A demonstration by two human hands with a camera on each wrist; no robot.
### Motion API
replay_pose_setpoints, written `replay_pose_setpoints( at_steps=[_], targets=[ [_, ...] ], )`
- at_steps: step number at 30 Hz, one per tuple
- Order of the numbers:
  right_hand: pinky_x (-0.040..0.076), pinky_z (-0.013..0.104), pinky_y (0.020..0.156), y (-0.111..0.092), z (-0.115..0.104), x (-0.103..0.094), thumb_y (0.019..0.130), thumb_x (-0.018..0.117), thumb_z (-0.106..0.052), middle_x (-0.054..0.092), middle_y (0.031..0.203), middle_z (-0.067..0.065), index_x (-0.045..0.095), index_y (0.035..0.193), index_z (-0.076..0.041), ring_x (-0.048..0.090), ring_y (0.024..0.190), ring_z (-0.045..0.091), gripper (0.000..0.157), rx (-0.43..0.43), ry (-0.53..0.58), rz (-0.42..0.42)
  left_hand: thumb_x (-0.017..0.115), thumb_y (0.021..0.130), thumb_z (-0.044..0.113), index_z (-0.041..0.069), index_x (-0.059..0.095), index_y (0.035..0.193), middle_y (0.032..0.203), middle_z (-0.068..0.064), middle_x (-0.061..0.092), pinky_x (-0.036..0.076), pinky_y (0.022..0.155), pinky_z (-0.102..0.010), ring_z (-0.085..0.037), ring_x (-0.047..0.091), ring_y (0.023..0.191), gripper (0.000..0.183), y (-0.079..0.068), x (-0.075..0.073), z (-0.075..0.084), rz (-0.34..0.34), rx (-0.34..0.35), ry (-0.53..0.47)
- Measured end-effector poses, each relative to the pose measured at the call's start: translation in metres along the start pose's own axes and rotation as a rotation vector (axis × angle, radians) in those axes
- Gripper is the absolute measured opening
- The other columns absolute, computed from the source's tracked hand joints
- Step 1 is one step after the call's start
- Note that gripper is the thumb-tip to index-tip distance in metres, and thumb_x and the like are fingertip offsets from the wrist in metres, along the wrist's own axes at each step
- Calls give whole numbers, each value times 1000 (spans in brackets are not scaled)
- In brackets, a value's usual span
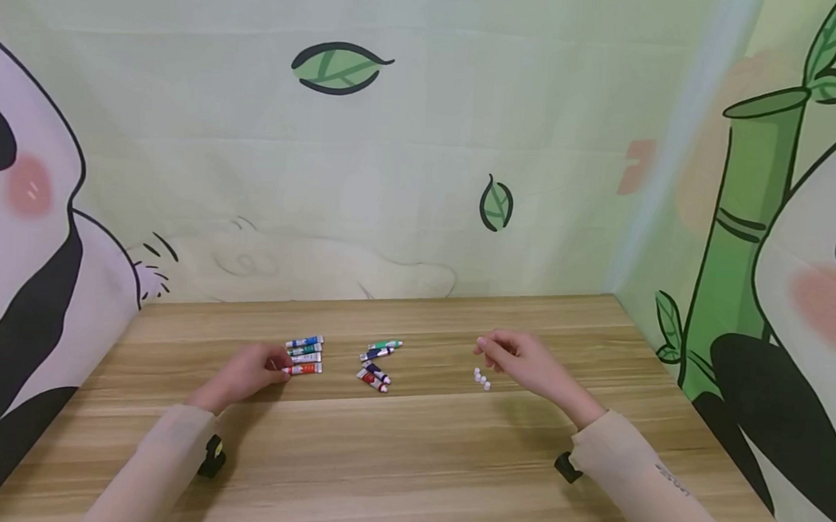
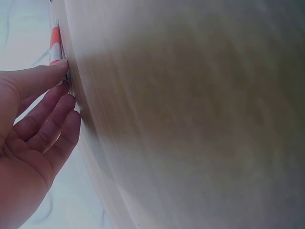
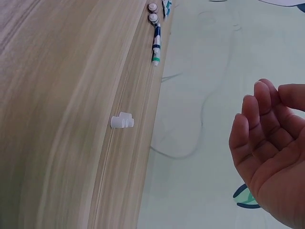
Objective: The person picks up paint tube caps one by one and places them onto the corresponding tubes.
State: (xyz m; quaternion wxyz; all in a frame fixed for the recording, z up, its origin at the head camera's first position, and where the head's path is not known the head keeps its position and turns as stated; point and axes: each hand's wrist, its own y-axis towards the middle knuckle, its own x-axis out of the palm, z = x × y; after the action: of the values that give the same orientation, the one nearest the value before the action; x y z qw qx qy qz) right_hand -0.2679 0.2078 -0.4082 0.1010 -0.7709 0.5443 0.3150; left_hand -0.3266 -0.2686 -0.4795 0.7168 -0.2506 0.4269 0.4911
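L hand (image 1: pixel 249 370) pinches red tube (image 1: pixel 304 369) at its L end, nearest in L row (image 1: pixel 305 349) on table (image 1: pixel 405 468); R hand (image 1: pixel 520 361) loosely curled, nothing seen in it, near caps (image 1: pixel 483 380). Prob. best: light grip, no squeezing, align w/ row. Tube flat, long axis approx. L-R, nozzle end R.

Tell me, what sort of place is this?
Probably a play or craft corner, though I can't be sure: a cartoon panda backdrop hangs behind a wood-grain table, where small tubes, perhaps of paint, lie.
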Motion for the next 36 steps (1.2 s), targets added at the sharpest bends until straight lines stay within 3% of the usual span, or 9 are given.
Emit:
replay_pose_setpoints(
  at_steps=[12,28,36],
  targets=[
    [53,31,66,-2,3,-1,107,53,-27,63,81,4,72,103,-8,56,73,18,28,3,1,-9,73,89,7,7,71,95,84,0,65,48,71,-36,-15,58,77,6,-2,1,1,-1,5,18],
    [53,36,66,-4,9,-3,107,52,-25,62,82,1,71,105,-6,58,78,25,28,24,2,-5,73,89,5,4,71,97,87,-3,67,51,76,-41,-18,61,81,8,-4,-4,2,13,-7,-5],
    [53,31,66,-3,11,-5,106,53,-27,60,80,2,72,105,-7,59,77,28,28,34,-9,1,74,90,10,2,70,100,89,-4,67,51,76,-39,-20,60,83,13,-8,-12,2,11,-30,-56]
  ],
)
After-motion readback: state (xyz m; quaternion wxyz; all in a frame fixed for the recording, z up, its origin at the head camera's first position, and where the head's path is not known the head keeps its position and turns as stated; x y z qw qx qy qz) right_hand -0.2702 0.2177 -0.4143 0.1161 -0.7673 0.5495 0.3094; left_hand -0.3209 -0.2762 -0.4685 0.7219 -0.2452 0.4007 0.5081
